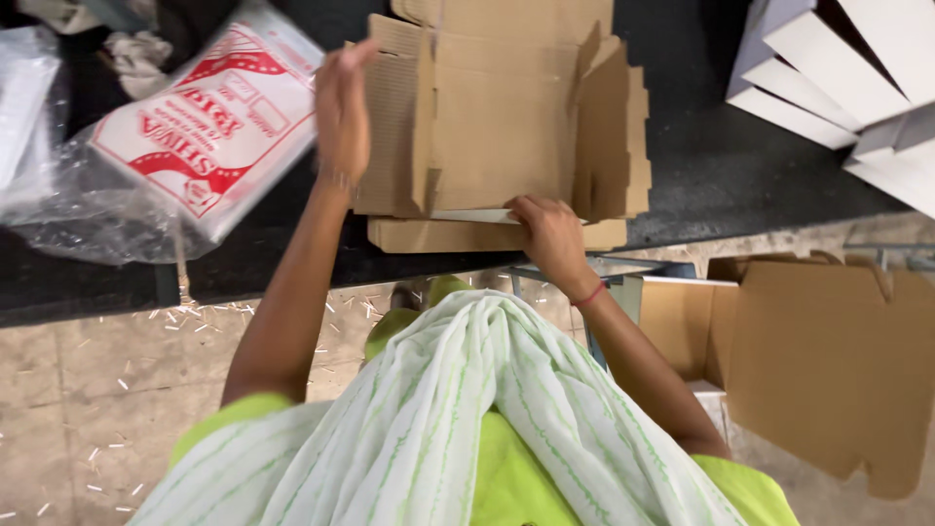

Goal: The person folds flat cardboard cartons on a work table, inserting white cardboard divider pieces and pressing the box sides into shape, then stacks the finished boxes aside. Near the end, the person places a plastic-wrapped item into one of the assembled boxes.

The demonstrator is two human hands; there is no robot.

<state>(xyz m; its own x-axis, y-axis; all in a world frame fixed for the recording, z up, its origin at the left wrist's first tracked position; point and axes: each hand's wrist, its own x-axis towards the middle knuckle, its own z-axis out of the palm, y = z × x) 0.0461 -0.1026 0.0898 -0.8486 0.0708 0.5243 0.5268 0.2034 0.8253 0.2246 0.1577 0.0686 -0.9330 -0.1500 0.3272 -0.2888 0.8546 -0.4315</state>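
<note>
Cardboard box blank: a flat, die-cut corrugated piece (502, 127) with creased flaps, lying on the dark worktop (711, 166) directly ahead of the person, on top of another flat brown sheet (467, 236) at the near edge.
Long axis: it runs roughly side to side across the worktop, with flaps folding up at the left and right ends.
Left hand: the left hand (343, 112) is at the blank's left flap, fingers extended and loosely open, pressed against the flap's outer face; no closed grip shows, and the hand is motion-blurred.
Right hand: the right hand (550, 239) rests at the blank's near edge, fingers curled down onto the cardboard, pinning or pinching it; how firm the hold is, I cannot tell.
Nearer hand: the right is closer to the body, the left reaches further out.
Around it: a clear plastic bag with a red-and-white printed pack (209, 127) lies left; white folded boxes (828, 78) stand at the far right; more brown blanks (828, 360) sit below on the right; staples scatter the tiled floor (97, 390).
</note>
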